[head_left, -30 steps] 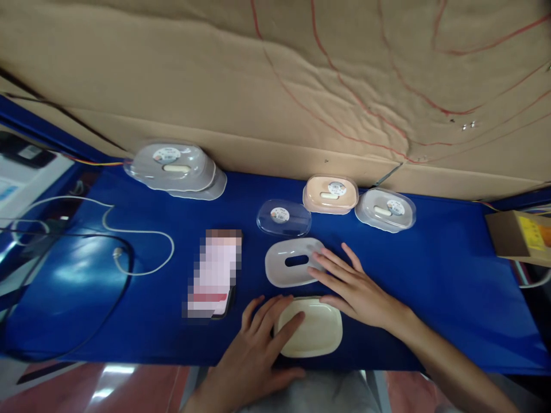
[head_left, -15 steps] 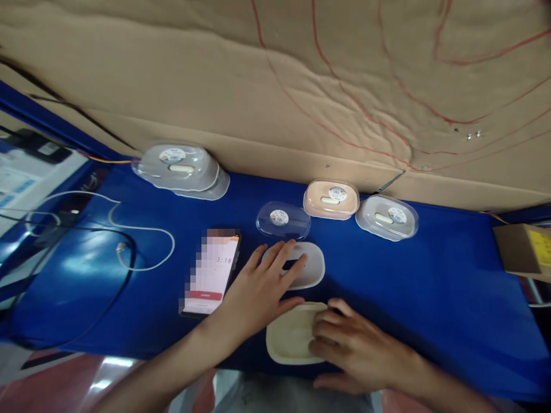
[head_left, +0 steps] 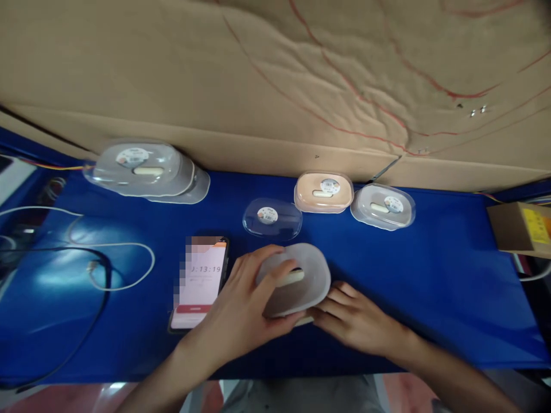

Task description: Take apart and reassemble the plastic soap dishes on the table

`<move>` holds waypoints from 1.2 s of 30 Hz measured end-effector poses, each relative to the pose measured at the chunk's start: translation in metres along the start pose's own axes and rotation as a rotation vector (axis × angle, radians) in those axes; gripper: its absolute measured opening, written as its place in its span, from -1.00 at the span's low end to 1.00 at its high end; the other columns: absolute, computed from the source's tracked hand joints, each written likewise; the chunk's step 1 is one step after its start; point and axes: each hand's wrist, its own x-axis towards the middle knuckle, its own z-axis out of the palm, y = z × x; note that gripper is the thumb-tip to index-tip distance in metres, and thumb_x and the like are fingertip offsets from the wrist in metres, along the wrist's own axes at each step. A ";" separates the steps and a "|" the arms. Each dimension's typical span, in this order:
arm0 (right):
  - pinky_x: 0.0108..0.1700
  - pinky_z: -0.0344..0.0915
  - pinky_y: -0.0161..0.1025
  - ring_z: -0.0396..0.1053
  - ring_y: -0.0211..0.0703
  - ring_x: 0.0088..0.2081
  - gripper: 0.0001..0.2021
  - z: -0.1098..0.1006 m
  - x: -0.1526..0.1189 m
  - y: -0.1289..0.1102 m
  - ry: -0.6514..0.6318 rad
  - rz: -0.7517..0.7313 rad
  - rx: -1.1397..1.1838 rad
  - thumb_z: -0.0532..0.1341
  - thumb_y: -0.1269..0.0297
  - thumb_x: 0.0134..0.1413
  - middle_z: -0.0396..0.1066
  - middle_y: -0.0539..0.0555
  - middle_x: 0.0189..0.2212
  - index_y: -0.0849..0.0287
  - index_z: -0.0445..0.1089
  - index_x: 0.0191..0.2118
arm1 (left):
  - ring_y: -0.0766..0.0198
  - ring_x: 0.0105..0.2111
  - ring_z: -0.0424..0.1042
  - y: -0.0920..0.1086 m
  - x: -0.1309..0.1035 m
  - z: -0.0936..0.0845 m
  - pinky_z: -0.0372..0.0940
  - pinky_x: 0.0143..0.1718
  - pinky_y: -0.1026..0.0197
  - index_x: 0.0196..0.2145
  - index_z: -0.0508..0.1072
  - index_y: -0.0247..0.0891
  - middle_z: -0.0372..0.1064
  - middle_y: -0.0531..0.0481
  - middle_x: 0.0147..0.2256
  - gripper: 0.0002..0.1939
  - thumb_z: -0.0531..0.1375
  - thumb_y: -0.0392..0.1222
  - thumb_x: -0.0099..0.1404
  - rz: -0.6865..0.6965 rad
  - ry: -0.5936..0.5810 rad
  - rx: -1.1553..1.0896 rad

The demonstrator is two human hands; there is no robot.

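My left hand [head_left: 252,292] grips a whitish, rounded plastic tray [head_left: 316,275] by its left side, thumb below and fingers on top. A slot with a cream-coloured strip shows in the tray's middle, and one finger lies by it. The tray is tilted and raised above the table. Beneath it is a cream dish [head_left: 305,320], almost wholly hidden, with only a bit of its edge in sight. My right hand [head_left: 353,321] is closed at the right side of that dish, its fingertips partly hidden under the tray. A clear lid [head_left: 279,223] with a round label lies just behind.
Along the cardboard wall [head_left: 241,149] stand a lidded peach box [head_left: 303,195], a lidded grey box [head_left: 364,212] and a stack of clear-lidded boxes [head_left: 163,175]. A phone [head_left: 200,287] showing a timer lies left of my hands. Cables [head_left: 103,292] trail at far left; a carton [head_left: 510,229] sits far right.
My left hand has picked up the whitish tray and brought it toward me over the cream dish, which it now covers. My right hand stays at the dish. The view has shifted slightly.
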 end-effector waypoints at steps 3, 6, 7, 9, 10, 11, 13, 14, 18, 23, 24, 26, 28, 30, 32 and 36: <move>0.00 0.40 -0.10 0.52 -0.07 -0.15 -0.71 -0.012 -0.003 0.009 0.143 -0.048 -0.010 0.17 0.13 0.50 0.64 0.08 -0.23 0.20 0.55 -0.13 | -0.18 0.20 0.36 -0.001 0.001 0.002 0.34 0.16 -0.19 0.27 0.29 -0.19 0.26 -0.31 0.26 -0.42 0.32 -0.05 0.38 0.062 -0.039 0.058; 0.00 0.46 -0.07 0.56 -0.03 -0.11 -0.55 -0.025 -0.016 0.015 0.223 -0.116 0.032 0.09 -0.05 0.50 0.66 0.13 -0.18 0.21 0.58 -0.10 | -0.22 0.21 0.36 -0.002 0.002 0.005 0.32 0.16 -0.23 0.25 0.31 -0.22 0.25 -0.35 0.28 -0.42 0.32 -0.02 0.37 0.087 -0.049 0.098; -0.01 0.47 -0.06 0.56 -0.02 -0.11 -0.55 -0.027 -0.021 0.017 0.244 -0.107 0.039 0.09 -0.06 0.50 0.66 0.14 -0.17 0.19 0.58 -0.06 | -0.22 0.21 0.36 -0.002 0.002 0.006 0.32 0.16 -0.23 0.25 0.31 -0.21 0.24 -0.35 0.29 -0.41 0.32 -0.01 0.36 0.097 -0.063 0.094; 0.00 0.47 -0.03 0.55 -0.01 -0.09 -0.58 -0.026 -0.026 0.020 0.283 -0.048 0.034 0.13 -0.09 0.46 0.64 0.14 -0.14 0.14 0.55 0.04 | -0.19 0.21 0.36 -0.001 0.002 0.007 0.32 0.16 -0.20 0.26 0.30 -0.19 0.25 -0.33 0.30 -0.39 0.32 0.02 0.36 0.122 -0.100 0.077; 0.03 0.46 0.00 0.54 0.01 -0.04 -0.56 -0.024 -0.026 0.021 0.294 -0.015 0.030 0.18 -0.12 0.43 0.63 0.15 -0.11 0.12 0.52 0.09 | -0.18 0.20 0.37 0.000 0.001 0.008 0.31 0.15 -0.19 0.28 0.29 -0.18 0.27 -0.32 0.29 -0.38 0.31 0.03 0.36 0.137 -0.112 0.073; 0.09 0.45 0.03 0.52 0.05 0.03 -0.53 -0.020 -0.025 0.022 0.291 0.011 0.029 0.22 -0.15 0.38 0.60 0.16 -0.05 0.10 0.49 0.15 | -0.17 0.19 0.37 0.001 0.000 0.009 0.31 0.15 -0.18 0.30 0.28 -0.18 0.29 -0.31 0.28 -0.36 0.31 0.03 0.36 0.151 -0.126 0.077; 0.23 0.37 0.15 0.40 0.15 0.22 -0.44 -0.012 -0.019 0.023 0.228 0.046 0.045 0.28 -0.18 0.30 0.51 0.21 0.11 0.07 0.42 0.23 | -0.19 0.18 0.37 0.002 -0.001 0.012 0.29 0.14 -0.18 0.33 0.24 -0.20 0.31 -0.32 0.27 -0.31 0.31 0.03 0.35 0.170 -0.145 0.105; 0.29 0.31 0.21 0.31 0.21 0.31 -0.42 -0.008 -0.016 0.023 0.181 0.053 0.057 0.30 -0.17 0.29 0.44 0.24 0.19 0.06 0.38 0.26 | -0.20 0.18 0.37 0.002 -0.001 0.014 0.28 0.14 -0.18 0.35 0.23 -0.21 0.31 -0.33 0.27 -0.29 0.31 0.02 0.35 0.171 -0.153 0.125; 0.38 0.19 0.32 0.09 0.28 0.45 -0.49 0.001 -0.009 0.021 0.047 0.073 0.060 0.32 0.11 0.35 0.26 0.30 0.34 0.10 0.31 0.32 | -0.22 0.18 0.36 0.002 -0.002 0.021 0.27 0.14 -0.19 0.39 0.20 -0.20 0.29 -0.34 0.28 -0.23 0.33 0.01 0.32 0.167 -0.183 0.164; 0.35 0.26 0.28 0.15 0.23 0.41 -0.53 0.001 -0.009 0.021 -0.025 0.087 0.044 0.25 0.32 0.35 0.30 0.30 0.32 0.13 0.31 0.33 | -0.25 0.23 0.34 0.002 -0.005 0.026 0.28 0.16 -0.23 0.45 0.11 -0.13 0.21 -0.34 0.36 -0.08 0.40 0.04 0.27 0.148 -0.287 0.149; 0.34 0.27 0.28 0.16 0.23 0.41 -0.53 0.001 -0.009 0.022 -0.034 0.085 0.044 0.25 0.33 0.34 0.30 0.31 0.32 0.14 0.32 0.32 | -0.27 0.24 0.33 0.002 -0.005 0.027 0.28 0.16 -0.23 0.47 0.08 -0.12 0.18 -0.35 0.38 -0.02 0.42 0.03 0.24 0.142 -0.297 0.154; 0.34 0.28 0.27 0.16 0.23 0.41 -0.55 0.000 -0.008 0.022 -0.042 0.084 0.044 0.24 0.33 0.34 0.31 0.31 0.31 0.15 0.33 0.30 | -0.30 0.26 0.32 0.001 -0.006 0.028 0.29 0.15 -0.25 0.49 0.03 -0.12 0.13 -0.38 0.41 0.07 0.46 -0.03 0.18 0.135 -0.306 0.167; 0.34 0.28 0.27 0.15 0.22 0.41 -0.57 0.000 -0.007 0.022 -0.036 0.079 0.046 0.24 0.33 0.34 0.32 0.30 0.31 0.13 0.35 0.28 | -0.30 0.26 0.31 0.001 -0.006 0.029 0.31 0.15 -0.24 0.49 0.02 -0.14 0.12 -0.40 0.42 0.12 0.50 -0.09 0.12 0.137 -0.312 0.174; 0.34 0.28 0.25 0.14 0.21 0.42 -0.60 0.001 -0.006 0.022 -0.010 0.063 0.049 0.25 0.34 0.34 0.34 0.27 0.31 0.09 0.39 0.25 | -0.31 0.26 0.32 0.002 -0.006 0.028 0.31 0.15 -0.24 0.48 0.03 -0.14 0.14 -0.40 0.41 0.15 0.53 -0.11 0.08 0.146 -0.317 0.181; 0.36 0.27 0.23 0.10 0.18 0.45 -0.64 0.002 -0.007 0.022 0.020 0.056 0.050 0.25 0.36 0.35 0.36 0.22 0.30 0.05 0.43 0.20 | -0.31 0.25 0.33 0.003 -0.004 0.027 0.32 0.16 -0.26 0.49 0.03 -0.13 0.15 -0.39 0.41 0.17 0.54 -0.12 0.07 0.155 -0.318 0.198; 0.43 0.17 0.21 0.00 0.07 0.51 -0.59 0.006 -0.008 0.022 0.032 0.081 0.032 0.20 0.49 0.35 0.37 0.11 0.32 -0.02 0.44 0.21 | -0.33 0.31 0.29 0.004 -0.002 0.026 0.29 0.20 -0.29 0.49 0.05 -0.13 0.10 -0.40 0.44 0.13 0.53 -0.17 0.11 0.168 -0.311 0.228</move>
